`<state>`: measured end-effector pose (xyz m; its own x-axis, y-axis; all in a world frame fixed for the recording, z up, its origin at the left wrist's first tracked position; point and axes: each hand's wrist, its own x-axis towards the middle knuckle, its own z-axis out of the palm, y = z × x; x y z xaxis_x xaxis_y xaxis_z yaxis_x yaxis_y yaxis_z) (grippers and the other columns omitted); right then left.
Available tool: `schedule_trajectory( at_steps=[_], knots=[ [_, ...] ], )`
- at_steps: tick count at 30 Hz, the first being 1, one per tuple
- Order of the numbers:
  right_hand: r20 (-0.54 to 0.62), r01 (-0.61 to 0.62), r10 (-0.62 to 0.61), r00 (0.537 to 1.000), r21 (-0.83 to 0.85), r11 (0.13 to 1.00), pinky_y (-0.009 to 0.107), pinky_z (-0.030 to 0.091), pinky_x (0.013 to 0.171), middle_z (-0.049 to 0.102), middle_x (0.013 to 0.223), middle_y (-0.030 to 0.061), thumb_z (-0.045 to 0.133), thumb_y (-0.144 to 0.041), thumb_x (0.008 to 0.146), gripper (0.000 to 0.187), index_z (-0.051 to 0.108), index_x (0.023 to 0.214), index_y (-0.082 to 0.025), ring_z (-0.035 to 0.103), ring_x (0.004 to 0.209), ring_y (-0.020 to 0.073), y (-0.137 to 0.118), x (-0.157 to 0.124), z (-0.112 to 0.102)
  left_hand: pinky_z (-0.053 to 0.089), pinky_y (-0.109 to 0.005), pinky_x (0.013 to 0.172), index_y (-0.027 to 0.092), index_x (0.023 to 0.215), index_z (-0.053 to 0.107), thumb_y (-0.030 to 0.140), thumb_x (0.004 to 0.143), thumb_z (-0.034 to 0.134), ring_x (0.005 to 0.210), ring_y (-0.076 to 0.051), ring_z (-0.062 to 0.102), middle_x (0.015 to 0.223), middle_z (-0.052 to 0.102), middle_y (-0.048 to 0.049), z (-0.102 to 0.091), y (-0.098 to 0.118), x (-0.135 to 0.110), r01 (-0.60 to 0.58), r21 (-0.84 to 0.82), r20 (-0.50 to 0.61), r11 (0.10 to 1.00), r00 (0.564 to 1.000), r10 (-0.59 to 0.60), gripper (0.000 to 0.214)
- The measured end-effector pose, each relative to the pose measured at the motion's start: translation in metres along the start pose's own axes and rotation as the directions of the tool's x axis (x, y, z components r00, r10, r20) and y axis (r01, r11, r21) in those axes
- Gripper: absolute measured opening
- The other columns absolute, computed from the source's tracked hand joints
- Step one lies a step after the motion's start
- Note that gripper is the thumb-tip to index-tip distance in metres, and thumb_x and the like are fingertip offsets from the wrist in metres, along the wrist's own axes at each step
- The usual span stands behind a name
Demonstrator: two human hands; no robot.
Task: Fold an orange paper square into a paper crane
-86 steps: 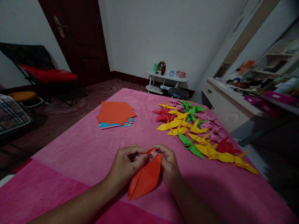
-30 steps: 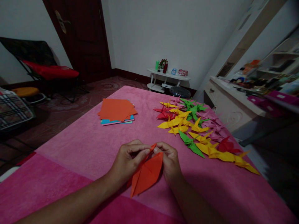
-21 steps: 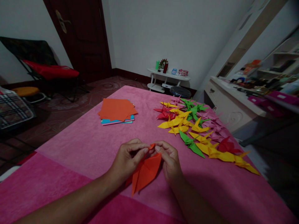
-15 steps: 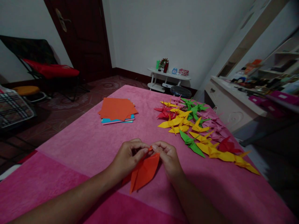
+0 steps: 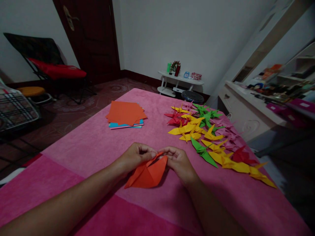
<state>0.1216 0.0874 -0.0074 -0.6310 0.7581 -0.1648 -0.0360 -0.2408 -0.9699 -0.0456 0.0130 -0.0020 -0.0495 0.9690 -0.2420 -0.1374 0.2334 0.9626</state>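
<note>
A partly folded orange origami paper (image 5: 150,175) is held between my two hands above the pink tablecloth (image 5: 95,147). My left hand (image 5: 137,156) pinches its upper left edge, thumb on top. My right hand (image 5: 176,160) grips the upper right edge with bent fingers, some of them hidden behind the paper. The lower part of the paper is spread out toward me, with creases and a point at lower left. Right of my hands lie several folded paper cranes, among them a green crane (image 5: 203,151) and a yellow crane (image 5: 242,166).
A stack of square paper (image 5: 126,113), orange on top with blue and pink below, lies at the far left of the table. Red cranes (image 5: 176,118) and pink cranes (image 5: 227,137) fill the right edge. Beyond stand a white shelf (image 5: 182,78) and a chair (image 5: 57,70).
The orange paper has opened wider, its lower part swinging up and left into a broader shape. Both hands still pinch its top edge. The whole view has shifted slightly.
</note>
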Motion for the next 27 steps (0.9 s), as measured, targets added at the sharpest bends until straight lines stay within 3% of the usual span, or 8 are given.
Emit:
schedule_trajectory(
  at_steps=[11,17,21,27],
  knots=[
    [-0.054,0.061,-0.063,0.997,-0.038,0.997,0.021,0.046,0.051,0.067,0.059,0.0006,0.075,-0.026,0.061,0.014,0.068,0.067,-0.015,0.058,0.052,0.0118,0.003,-0.003,0.004,0.045,-0.024,0.061,0.011,0.073,0.070,0.038,0.071,0.073,0.060,-0.012,0.059,0.066,0.068,-0.0041,0.009,-0.007,0.000,-0.152,0.051,-0.026,0.987,0.988,0.153,0.027],
    [-0.088,0.083,-0.075,0.993,0.092,0.992,0.019,0.041,0.053,0.067,0.063,-0.0003,0.070,-0.023,0.070,0.007,0.069,0.072,-0.016,0.057,0.055,0.0100,0.011,-0.007,0.002,0.042,-0.021,0.056,0.012,0.075,0.064,0.031,0.071,0.073,0.057,-0.009,0.054,0.063,0.062,-0.0003,0.018,-0.006,-0.004,-0.224,0.047,-0.116,0.973,0.967,0.229,0.022],
    [-0.090,0.090,-0.078,0.993,0.139,0.986,0.020,0.042,0.056,0.067,0.067,-0.0006,0.071,-0.021,0.070,0.007,0.069,0.075,-0.017,0.058,0.058,0.0102,0.015,-0.007,0.001,0.042,-0.020,0.055,0.011,0.081,0.065,0.030,0.069,0.075,0.056,-0.009,0.055,0.064,0.063,-0.0005,0.020,-0.008,-0.004,-0.180,-0.005,-0.137,0.984,0.975,0.177,0.024],
    [-0.072,0.088,-0.084,0.994,0.049,0.995,0.020,0.040,0.050,0.063,0.064,-0.0028,0.071,-0.027,0.070,0.014,0.064,0.078,-0.018,0.052,0.050,0.0087,0.009,-0.006,0.002,0.045,-0.022,0.058,0.011,0.078,0.067,0.033,0.064,0.079,0.059,-0.010,0.059,0.068,0.067,-0.0024,0.013,-0.007,-0.001,-0.130,-0.054,-0.100,0.990,0.987,0.124,0.029]
  ],
)
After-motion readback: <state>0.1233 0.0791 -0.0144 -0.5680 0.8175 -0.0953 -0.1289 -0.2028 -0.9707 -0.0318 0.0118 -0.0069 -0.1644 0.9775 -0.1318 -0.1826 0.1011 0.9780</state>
